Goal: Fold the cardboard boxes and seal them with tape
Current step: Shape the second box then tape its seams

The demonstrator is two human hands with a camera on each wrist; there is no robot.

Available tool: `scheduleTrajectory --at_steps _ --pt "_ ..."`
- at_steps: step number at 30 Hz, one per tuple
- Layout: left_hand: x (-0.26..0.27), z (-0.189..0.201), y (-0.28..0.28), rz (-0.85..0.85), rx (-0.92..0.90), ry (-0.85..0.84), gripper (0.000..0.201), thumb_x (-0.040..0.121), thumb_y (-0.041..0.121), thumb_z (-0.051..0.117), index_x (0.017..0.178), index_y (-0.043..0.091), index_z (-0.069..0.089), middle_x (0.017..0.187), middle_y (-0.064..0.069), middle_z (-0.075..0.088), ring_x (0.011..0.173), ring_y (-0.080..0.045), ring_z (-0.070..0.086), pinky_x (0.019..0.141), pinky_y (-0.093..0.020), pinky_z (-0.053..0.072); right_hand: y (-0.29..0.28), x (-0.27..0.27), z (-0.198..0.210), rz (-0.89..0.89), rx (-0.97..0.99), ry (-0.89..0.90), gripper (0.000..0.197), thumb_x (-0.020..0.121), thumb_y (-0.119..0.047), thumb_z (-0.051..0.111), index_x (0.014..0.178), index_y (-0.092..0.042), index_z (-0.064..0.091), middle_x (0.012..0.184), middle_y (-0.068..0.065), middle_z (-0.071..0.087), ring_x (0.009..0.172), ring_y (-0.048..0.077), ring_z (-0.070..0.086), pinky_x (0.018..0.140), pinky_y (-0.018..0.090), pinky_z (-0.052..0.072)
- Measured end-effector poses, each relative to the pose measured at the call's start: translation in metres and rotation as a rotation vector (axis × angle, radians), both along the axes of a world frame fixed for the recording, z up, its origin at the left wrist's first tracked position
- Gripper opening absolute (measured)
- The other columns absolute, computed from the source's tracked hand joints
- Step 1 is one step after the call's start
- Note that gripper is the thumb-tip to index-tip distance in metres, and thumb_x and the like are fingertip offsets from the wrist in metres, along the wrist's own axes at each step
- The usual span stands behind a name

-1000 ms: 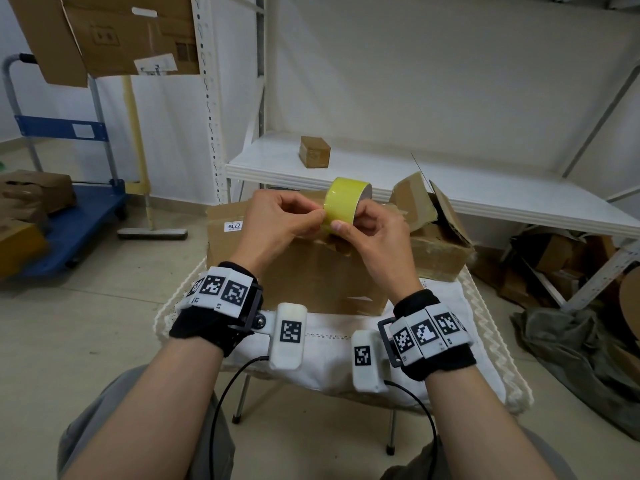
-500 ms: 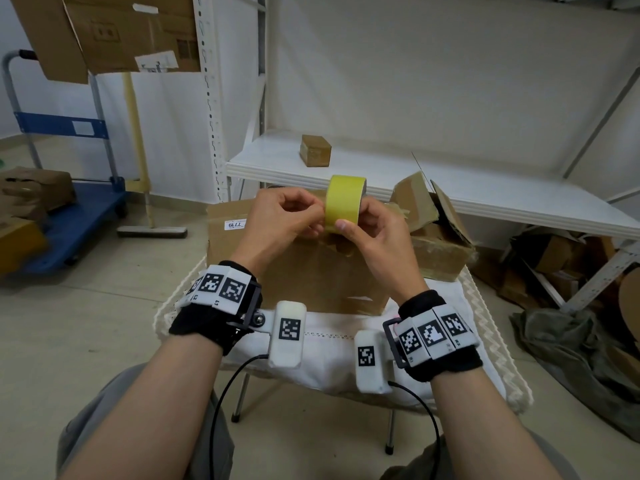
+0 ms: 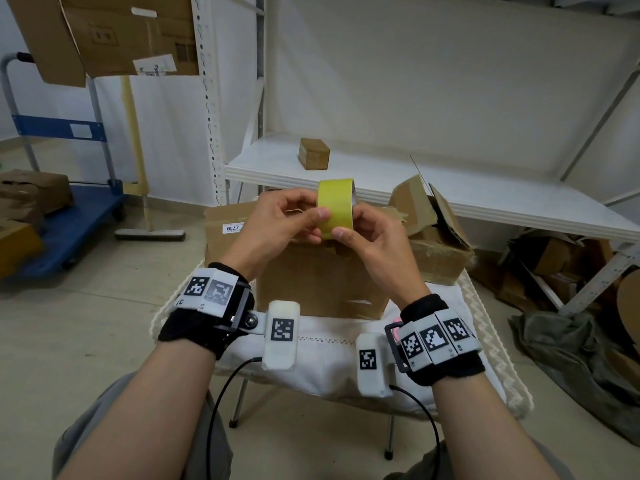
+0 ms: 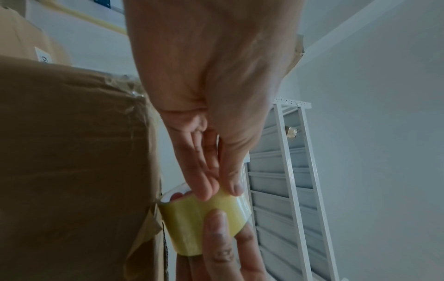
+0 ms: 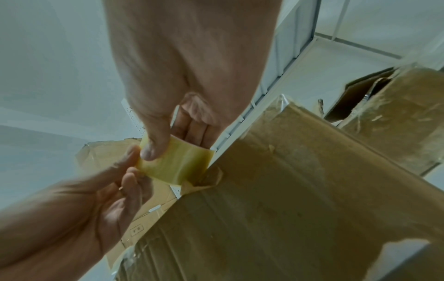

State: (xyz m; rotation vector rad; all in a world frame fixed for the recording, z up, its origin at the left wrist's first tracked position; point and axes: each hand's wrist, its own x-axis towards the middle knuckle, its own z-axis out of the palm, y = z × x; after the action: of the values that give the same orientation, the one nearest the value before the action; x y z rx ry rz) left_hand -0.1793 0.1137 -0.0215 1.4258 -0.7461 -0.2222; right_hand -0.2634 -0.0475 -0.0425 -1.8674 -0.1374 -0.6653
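Note:
A yellow tape roll point(image 3: 335, 202) is held up in front of me, above a closed cardboard box point(image 3: 318, 282) on the white-clothed table point(image 3: 329, 358). My right hand point(image 3: 346, 231) grips the roll with the thumb on its outer face and fingers through the core. My left hand point(image 3: 317, 224) pinches at the roll's outer surface from the left. In the left wrist view its thumb and fingertips point(image 4: 206, 190) press on the tape roll point(image 4: 201, 220). The right wrist view has the right thumb point(image 5: 153, 148) on the tape roll point(image 5: 177, 165), beside the cardboard box point(image 5: 288, 199).
A second cardboard box point(image 3: 436, 244) with raised flaps stands at the table's right. Behind is a white shelf point(image 3: 485, 192) with a small brown box point(image 3: 313, 158). A blue trolley point(image 3: 69, 216) carrying boxes is at the left. Cardboard scraps and a grey cloth point(image 3: 571, 355) lie at the right.
The roll has been turned from tilted to upright and edge-on. My left thumb has slid further onto its outer face. Both hands stay at the roll.

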Motion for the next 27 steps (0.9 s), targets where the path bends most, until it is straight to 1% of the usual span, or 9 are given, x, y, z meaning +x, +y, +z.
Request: scheduleTrajectory --at_steps 2,5,7,9,11,16,20,24,27 --pt "-0.001 0.0 0.002 -0.005 -0.003 -0.006 0.013 0.091 0.009 0.067 0.104 0.007 0.071 0.085 -0.006 0.07 0.068 -0.013 0.067 0.068 -0.022 0.059 0.0 0.001 0.0 0.005 0.011 -0.001 0.014 0.091 -0.002 0.07 0.103 0.004 0.066 0.099 0.021 0.072 0.095 0.036 0.069 0.086 0.041 0.056" --pt "0.0 -0.001 0.003 -0.016 -0.019 0.017 0.02 0.094 0.009 0.063 0.11 -0.002 0.069 0.083 -0.01 0.067 0.071 -0.014 0.067 0.069 -0.021 0.059 -0.001 0.001 0.001 0.01 0.027 -0.005 0.013 0.091 -0.002 0.07 0.102 0.005 0.066 0.099 0.021 0.073 0.095 0.035 0.069 0.083 0.037 0.056" --pt "0.001 -0.001 0.003 -0.029 -0.036 0.047 0.023 0.095 0.01 0.061 0.112 -0.004 0.068 0.083 -0.011 0.066 0.072 -0.015 0.066 0.068 -0.021 0.058 0.0 0.0 0.001 0.014 0.038 -0.004 0.012 0.091 -0.003 0.07 0.101 0.004 0.066 0.098 0.019 0.073 0.091 0.03 0.071 0.078 0.03 0.057" --pt "0.001 -0.002 0.003 -0.042 -0.054 0.072 0.023 0.095 0.01 0.062 0.113 -0.003 0.068 0.082 -0.01 0.067 0.072 -0.015 0.066 0.069 -0.02 0.058 0.0 -0.001 0.002 0.022 0.058 -0.003 0.011 0.092 -0.003 0.069 0.101 0.004 0.066 0.097 0.02 0.073 0.087 0.022 0.071 0.074 0.024 0.056" --pt "0.001 -0.002 0.002 -0.053 -0.068 0.088 0.023 0.094 0.01 0.063 0.112 -0.002 0.069 0.08 -0.008 0.068 0.072 -0.015 0.065 0.07 -0.021 0.059 0.0 0.0 0.002 0.024 0.077 -0.009 0.013 0.092 -0.002 0.069 0.101 0.006 0.065 0.096 0.022 0.072 0.084 0.019 0.069 0.071 0.021 0.055" --pt "0.003 -0.004 0.0 -0.069 -0.108 0.129 0.025 0.092 0.011 0.066 0.114 -0.001 0.069 0.084 -0.008 0.068 0.072 -0.012 0.063 0.068 -0.02 0.056 0.001 -0.001 0.002 0.024 0.107 -0.016 0.014 0.092 -0.004 0.07 0.102 0.005 0.066 0.097 0.018 0.073 0.085 0.016 0.07 0.072 0.023 0.056" --pt "0.003 -0.007 -0.003 -0.09 -0.127 0.117 0.028 0.093 0.009 0.064 0.12 0.003 0.068 0.091 -0.008 0.068 0.076 -0.011 0.061 0.071 -0.02 0.055 0.0 -0.001 0.002 -0.002 0.115 -0.036 0.015 0.092 -0.005 0.07 0.105 0.003 0.067 0.099 0.014 0.074 0.09 0.017 0.07 0.077 0.025 0.056" --pt "0.003 -0.01 -0.006 -0.106 -0.148 0.118 0.025 0.096 0.008 0.06 0.12 0.009 0.068 0.087 -0.001 0.068 0.078 -0.009 0.058 0.072 -0.021 0.053 0.0 0.001 0.001 -0.03 0.124 -0.046 0.015 0.091 -0.005 0.071 0.105 0.001 0.068 0.099 0.012 0.074 0.092 0.018 0.071 0.08 0.027 0.057" --pt "0.004 -0.013 -0.012 -0.109 -0.176 0.15 0.026 0.098 0.006 0.057 0.122 0.006 0.067 0.082 0.005 0.068 0.074 -0.006 0.055 0.069 -0.02 0.05 0.001 0.002 0.0 -0.055 0.133 -0.061 0.014 0.091 -0.005 0.071 0.104 -0.001 0.069 0.097 0.006 0.074 0.091 0.015 0.071 0.082 0.026 0.057"
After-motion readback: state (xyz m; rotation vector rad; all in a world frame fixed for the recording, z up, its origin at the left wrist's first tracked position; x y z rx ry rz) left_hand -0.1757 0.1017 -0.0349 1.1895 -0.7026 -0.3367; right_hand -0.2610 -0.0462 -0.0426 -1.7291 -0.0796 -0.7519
